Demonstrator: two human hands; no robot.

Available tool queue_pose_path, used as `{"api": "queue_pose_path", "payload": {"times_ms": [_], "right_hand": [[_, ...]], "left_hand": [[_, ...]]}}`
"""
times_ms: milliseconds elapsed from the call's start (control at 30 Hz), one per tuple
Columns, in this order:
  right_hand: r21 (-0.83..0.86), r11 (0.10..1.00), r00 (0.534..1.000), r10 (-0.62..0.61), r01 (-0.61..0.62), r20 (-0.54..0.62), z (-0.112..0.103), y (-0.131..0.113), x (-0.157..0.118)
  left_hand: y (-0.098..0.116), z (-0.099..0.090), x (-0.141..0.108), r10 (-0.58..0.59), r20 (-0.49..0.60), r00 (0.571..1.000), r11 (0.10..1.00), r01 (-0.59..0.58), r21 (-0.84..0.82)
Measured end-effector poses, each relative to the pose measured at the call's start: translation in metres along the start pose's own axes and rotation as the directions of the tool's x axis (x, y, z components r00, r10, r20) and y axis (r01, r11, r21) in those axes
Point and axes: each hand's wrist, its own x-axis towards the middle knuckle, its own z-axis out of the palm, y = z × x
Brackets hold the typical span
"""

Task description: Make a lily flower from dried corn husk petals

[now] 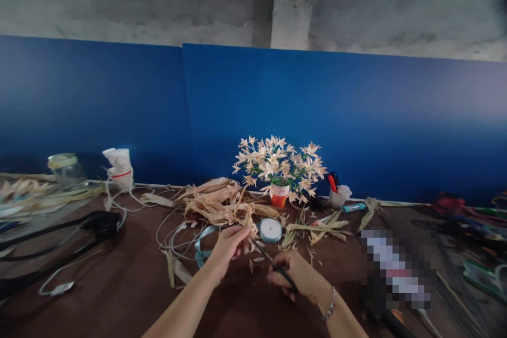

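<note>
The head view is looking forward and down across a brown surface (99, 301) backed by a blue panel (285, 116). The left hand (227, 251) is pinching a pale husk strip (248, 237) between thumb and fingers, its grip narrow, and is holding the strip just above the surface. The right hand (287, 274) is wrapped in a closed grip around the black handles of scissors (275, 266), whose blades are pointing up and left, with their tips just beside the strip. A silver bracelet (330, 303) is circling the right wrist.

Just beyond the hands, a ribbon spool (270, 230) is lying flat on the surface, while a loop of blue ribbon (203, 245) is curling beside the left hand, with white cords (170, 237) trailing behind it. A heap of dried husks (222, 203) is lying farther back, and loose husk pieces (317, 229) are scattered to the right of the spool. Near the panel, pale flowers (279, 166) are rising from an orange cup (278, 195), beside a white pot (336, 198) holding something red-handled. A glass jar (67, 171) is standing at the far left, above a black cable (59, 237). A pixelated object (396, 269) at the right is too blurred to tell.
</note>
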Motion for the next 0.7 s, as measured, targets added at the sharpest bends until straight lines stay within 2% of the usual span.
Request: {"api": "queue_pose_path", "payload": {"times_ms": [233,433,567,700], "right_hand": [[-0.034,0.999,0.999,0.031,-0.032,-0.030,-0.001,-0.006,-0.002],[0.000,1.000,1.000,0.018,-0.018,-0.024,-0.008,-0.006,-0.004],[0.028,0.998,0.992,-0.046,0.050,-0.117,-0.011,-0.003,0.000],[-0.018,0.997,0.968,-0.074,0.072,-0.239,-0.011,0.006,0.008]], "left_hand": [[-0.001,0.000,0.001,-0.007,0.019,1.000,1.000,0.007,-0.002],[0.000,0.001,0.000,0.088,-0.025,0.996,0.996,-0.088,-0.003],[0.001,0.002,0.000,0.119,-0.076,0.990,0.992,-0.114,0.061],[0.003,0.001,0.000,0.168,-0.115,0.979,0.983,-0.158,0.091]]}}
